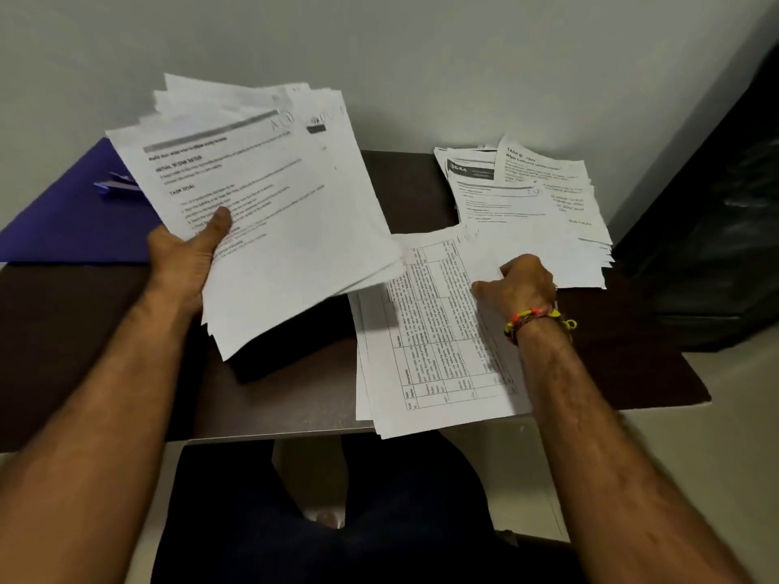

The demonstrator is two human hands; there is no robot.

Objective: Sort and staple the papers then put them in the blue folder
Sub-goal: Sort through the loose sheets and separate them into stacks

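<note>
My left hand (pixel 185 255) grips a thick, fanned stack of printed papers (pixel 269 196) and holds it above the dark brown table (pixel 295 394), thumb on top. My right hand (pixel 518 284), with a coloured bracelet at the wrist, has curled fingers on the papers lying on the table; it rests where a pile with printed tables (pixel 434 330) meets a second pile of text sheets (pixel 527 204) at the back right. The blue folder (pixel 63 221) lies flat at the table's back left, partly hidden by the held stack. A small blue-and-white object (pixel 114 185), perhaps the stapler, sits on the folder.
The table stands against a pale wall (pixel 421 56). A black bag-like mass (pixel 716 225) stands to the right of the table. The tabled pile overhangs the table's near edge. My legs in dark trousers (pixel 337 520) are under the table.
</note>
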